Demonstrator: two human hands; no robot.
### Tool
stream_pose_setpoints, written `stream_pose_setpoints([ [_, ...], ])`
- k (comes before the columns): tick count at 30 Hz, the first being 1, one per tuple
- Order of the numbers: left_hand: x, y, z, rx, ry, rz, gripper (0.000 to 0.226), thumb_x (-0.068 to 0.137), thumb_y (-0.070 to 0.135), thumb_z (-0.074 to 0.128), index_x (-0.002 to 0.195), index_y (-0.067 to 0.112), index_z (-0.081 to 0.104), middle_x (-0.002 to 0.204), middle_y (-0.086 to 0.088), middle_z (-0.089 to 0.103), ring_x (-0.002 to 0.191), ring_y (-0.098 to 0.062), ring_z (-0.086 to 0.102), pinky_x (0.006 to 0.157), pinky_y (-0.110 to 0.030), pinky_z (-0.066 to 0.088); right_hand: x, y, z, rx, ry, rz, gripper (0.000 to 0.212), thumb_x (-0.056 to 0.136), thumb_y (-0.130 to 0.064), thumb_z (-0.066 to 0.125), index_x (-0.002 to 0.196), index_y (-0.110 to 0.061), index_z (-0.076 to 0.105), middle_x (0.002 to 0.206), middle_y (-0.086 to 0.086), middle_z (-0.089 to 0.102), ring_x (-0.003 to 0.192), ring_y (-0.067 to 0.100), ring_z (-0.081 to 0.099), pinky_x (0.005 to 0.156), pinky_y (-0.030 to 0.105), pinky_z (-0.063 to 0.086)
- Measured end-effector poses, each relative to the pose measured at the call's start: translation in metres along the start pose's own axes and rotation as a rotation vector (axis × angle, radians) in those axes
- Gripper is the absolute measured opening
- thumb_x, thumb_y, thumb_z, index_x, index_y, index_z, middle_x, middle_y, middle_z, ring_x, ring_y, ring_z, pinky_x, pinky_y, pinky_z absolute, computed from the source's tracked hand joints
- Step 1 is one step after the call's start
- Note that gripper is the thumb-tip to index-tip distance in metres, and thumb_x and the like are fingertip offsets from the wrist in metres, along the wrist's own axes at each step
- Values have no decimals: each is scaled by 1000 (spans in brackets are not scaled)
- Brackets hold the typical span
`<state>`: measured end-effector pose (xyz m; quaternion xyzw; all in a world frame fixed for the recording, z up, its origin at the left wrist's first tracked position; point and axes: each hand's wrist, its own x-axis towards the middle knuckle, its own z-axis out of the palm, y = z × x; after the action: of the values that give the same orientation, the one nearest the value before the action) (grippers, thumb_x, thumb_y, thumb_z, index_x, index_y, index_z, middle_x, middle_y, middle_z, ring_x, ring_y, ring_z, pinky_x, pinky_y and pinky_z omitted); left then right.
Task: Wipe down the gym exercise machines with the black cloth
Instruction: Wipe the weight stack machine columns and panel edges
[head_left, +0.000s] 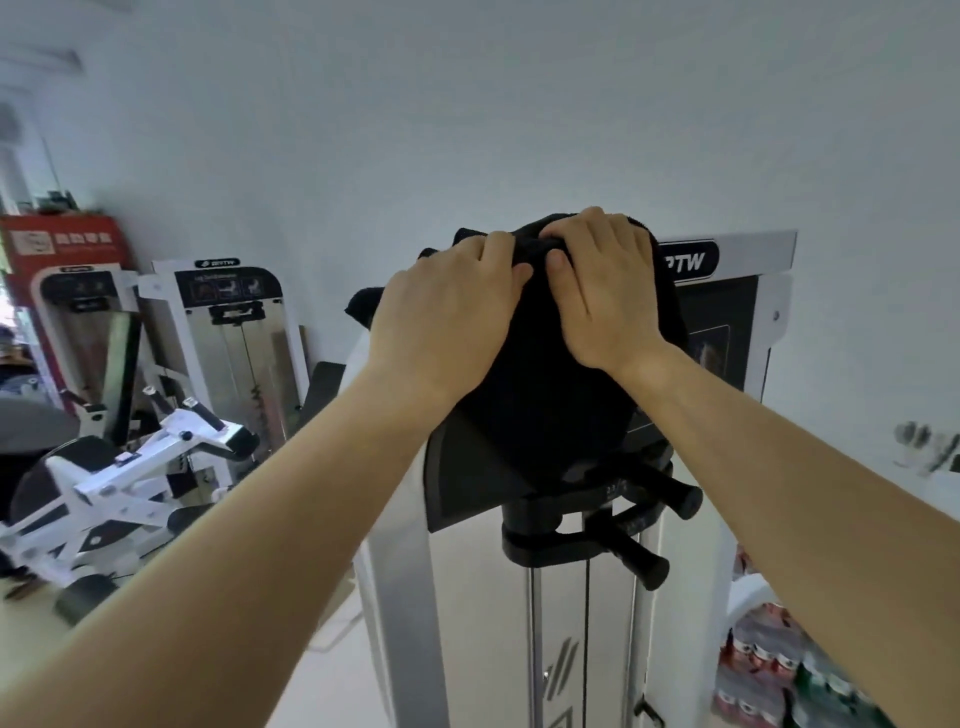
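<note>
Where lettering is legible: white "PTW" on a black oval badge (688, 258) at the top of the white weight-stack machine (400, 597); the characters before it are hidden behind the cloth. Small numerals on the black selector block (615, 491) are too blurred to read, as are the white characters on the red sign (65, 243) at far left and the placard on the second white machine (228, 291). Room: pale plain wall, pale floor, a low white-framed machine (130, 467) at lower left, packs of bottles (769, 654) at lower right. Two black knobbed pins (680, 500) project from the selector toward the right. The black cloth (545, 374) is draped over the top of the near machine's dark upper part, bunched at the top and hanging downward, long axis roughly vertical in view; one corner sticks out to the left. It overlaps a black angled panel (457, 467) below. The left hand (447, 317) grips the cloth's upper fold, fingers curled in, thumb laid on the fabric. The right hand (602, 291) sits just beside it, nearly touching it, fingers curled over the top bunch and thumb pressed into the cloth.
</note>
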<state>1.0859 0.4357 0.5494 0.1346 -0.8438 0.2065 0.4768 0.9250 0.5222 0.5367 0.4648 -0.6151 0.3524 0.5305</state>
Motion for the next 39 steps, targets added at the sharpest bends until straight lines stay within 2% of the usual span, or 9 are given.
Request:
stream_pose_setpoints([
  [2,-17,-8,-1,-85,47,-29,36,107,35,33,118,11,57,102,-3,68,73,-27,61,58,-34,33,1,-21,4,-10,11,-24,41,102,-35,32,111,-11,63,106,5,62,94,26,53,89,39,35],
  [5,-34,-12,-3,-132,74,-67,33,106,31,36,121,11,56,105,-1,67,75,-26,61,55,-33,33,1,-35,4,18,5,-63,40,101,-35,33,112,-12,64,106,4,62,96,26,54,90,39,36],
  [7,-31,-9,-3,-87,89,-60,29,107,29,37,117,10,57,101,-2,66,71,-25,57,54,-33,29,2,-30,3,46,5,-95,39,101,-34,34,113,-12,64,107,4,62,96,25,54,90,39,37],
  [9,-21,-1,-2,-2,99,-49,27,107,28,36,109,10,56,94,-4,66,64,-21,43,53,-33,25,2,-19,1,61,-2,-122,38,101,-33,35,114,-12,64,107,4,62,96,24,54,89,38,38],
  [12,-5,11,1,176,102,-17,32,108,33,32,101,12,54,81,-3,63,57,-19,32,49,-31,19,1,9,-1,59,-13,-111,38,102,-34,35,113,-12,64,105,4,62,92,25,55,85,39,39],
  [20,48,63,34,418,128,101,45,109,36,26,85,13,55,63,-1,49,51,-23,34,48,-30,19,-3,98,0,84,9,-97,38,103,-34,32,107,-13,64,100,1,61,86,22,53,81,40,41],
  [24,75,96,55,422,107,177,45,109,36,24,83,13,53,60,2,37,46,-22,32,48,-30,16,-9,144,-1,86,37,-59,38,104,-33,31,105,-13,64,98,1,61,84,21,52,80,40,41],
  [29,104,133,83,407,60,231,36,109,36,17,86,16,35,58,3,28,45,-17,21,48,-30,10,-9,189,-1,92,33,12,41,105,-32,28,100,-14,64,92,-1,60,81,20,50,78,39,40],
  [39,149,197,126,337,-19,236,21,107,23,32,89,15,39,60,1,31,48,-17,25,48,-32,10,-13,262,-5,66,-5,114,44,100,-30,20,89,-13,60,85,-2,55,76,21,46,77,35,35],
])
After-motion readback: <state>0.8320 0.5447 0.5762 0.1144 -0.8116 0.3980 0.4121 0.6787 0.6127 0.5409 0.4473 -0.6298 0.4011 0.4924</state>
